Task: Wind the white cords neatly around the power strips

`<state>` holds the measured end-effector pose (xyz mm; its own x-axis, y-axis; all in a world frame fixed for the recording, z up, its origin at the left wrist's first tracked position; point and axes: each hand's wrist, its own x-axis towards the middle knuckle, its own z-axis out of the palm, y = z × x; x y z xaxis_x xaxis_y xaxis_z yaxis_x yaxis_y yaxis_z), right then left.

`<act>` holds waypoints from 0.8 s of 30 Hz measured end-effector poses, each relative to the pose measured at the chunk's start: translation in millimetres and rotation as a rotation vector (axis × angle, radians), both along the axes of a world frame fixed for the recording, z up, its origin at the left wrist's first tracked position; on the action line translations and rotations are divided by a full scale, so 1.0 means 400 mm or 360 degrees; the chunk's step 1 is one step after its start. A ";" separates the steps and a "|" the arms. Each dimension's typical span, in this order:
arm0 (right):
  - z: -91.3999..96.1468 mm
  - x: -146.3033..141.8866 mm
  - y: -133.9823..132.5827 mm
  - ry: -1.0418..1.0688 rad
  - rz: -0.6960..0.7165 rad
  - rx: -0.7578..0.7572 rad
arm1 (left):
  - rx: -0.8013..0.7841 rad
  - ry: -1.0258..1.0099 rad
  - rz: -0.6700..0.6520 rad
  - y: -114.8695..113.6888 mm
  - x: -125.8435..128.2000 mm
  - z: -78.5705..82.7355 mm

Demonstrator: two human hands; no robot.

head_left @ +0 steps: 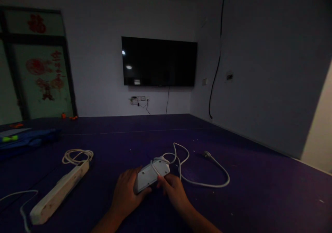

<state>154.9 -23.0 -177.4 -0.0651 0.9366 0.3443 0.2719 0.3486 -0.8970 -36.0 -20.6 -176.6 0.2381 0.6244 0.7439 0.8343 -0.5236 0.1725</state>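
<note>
A white power strip (149,178) is gripped by my left hand (129,190), thumb along its near side and fingers behind its left end. Its underside with screws seems to face up. Near its right end, my right hand (173,188) pinches the white cord (155,168), which crosses over the strip's body. The rest of that cord loops out to the right across the purple surface and ends in a plug (206,154).
A longer white power strip (62,191) lies at the left, with its coiled cord (77,155) at the far end. Blue cloth items (33,137) lie farther left. A television (159,61) hangs on the back wall above several sockets (140,99). A black cable (215,77) hangs down the right wall.
</note>
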 end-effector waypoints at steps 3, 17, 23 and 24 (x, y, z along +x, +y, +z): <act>-0.003 0.001 0.001 -0.0036 -0.0017 0.0027 | -0.0029 -0.0032 -0.0027 0.000 0.000 -0.001; -0.021 0.015 0.026 -0.0488 -0.0057 0.0043 | 0.0050 -0.0025 0.0167 0.009 0.007 -0.027; -0.027 0.014 0.027 -0.0549 -0.0152 0.0072 | 0.0074 0.0002 0.0194 0.013 0.007 -0.026; -0.027 0.015 0.027 -0.0587 -0.0167 0.0086 | 0.0075 0.0001 0.0213 0.015 0.006 -0.027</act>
